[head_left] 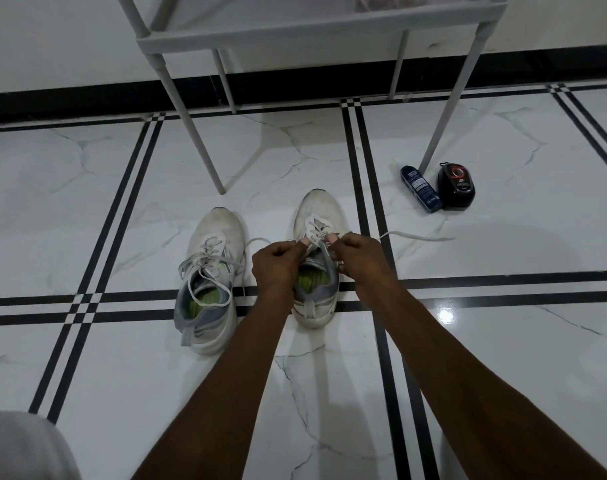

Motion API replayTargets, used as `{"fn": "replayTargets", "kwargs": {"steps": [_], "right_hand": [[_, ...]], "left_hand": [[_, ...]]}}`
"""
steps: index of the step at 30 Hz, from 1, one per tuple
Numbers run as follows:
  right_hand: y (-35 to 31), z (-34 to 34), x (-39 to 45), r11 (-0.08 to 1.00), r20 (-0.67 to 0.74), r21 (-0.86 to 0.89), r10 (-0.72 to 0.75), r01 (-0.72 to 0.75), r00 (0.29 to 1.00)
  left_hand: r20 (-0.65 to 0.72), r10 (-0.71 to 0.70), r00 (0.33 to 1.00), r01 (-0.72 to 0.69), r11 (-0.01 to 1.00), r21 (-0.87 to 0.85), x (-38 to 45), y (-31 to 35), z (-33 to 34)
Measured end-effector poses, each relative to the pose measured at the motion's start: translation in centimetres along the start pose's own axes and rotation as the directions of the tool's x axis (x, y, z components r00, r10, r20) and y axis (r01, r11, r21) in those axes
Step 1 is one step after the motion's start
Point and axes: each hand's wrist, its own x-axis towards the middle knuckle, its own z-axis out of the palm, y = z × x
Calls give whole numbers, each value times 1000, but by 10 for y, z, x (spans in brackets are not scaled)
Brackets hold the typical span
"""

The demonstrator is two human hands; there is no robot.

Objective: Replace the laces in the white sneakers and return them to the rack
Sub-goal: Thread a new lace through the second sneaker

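Note:
Two white sneakers with grey collars and green insoles stand side by side on the tiled floor, toes pointing away from me. The left sneaker (210,271) has a loose white lace draped over its opening. Over the right sneaker (317,216) both hands work at the upper eyelets. My left hand (276,263) pinches the lace on the left side, and my right hand (359,256) pinches it on the right. One lace end (416,236) trails out across the floor to the right.
A white metal rack (295,32) stands just beyond the sneakers, its legs reaching the floor at left and right. A dark blue bottle (420,188) and a black round container (456,187) lie by the right leg. A black baseboard runs along the wall.

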Motion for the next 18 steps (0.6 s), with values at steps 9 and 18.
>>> {"fn": "replayTargets", "kwargs": {"steps": [9, 18], "right_hand": [[-7, -7, -4, 995, 7, 101, 5, -6, 1000], [-42, -4, 7, 965, -88, -5, -261, 261, 961]], "left_hand": [[48, 21, 999, -25, 997, 72, -12, -3, -1], [169, 325, 931, -314, 945, -89, -6, 53, -9]]}}
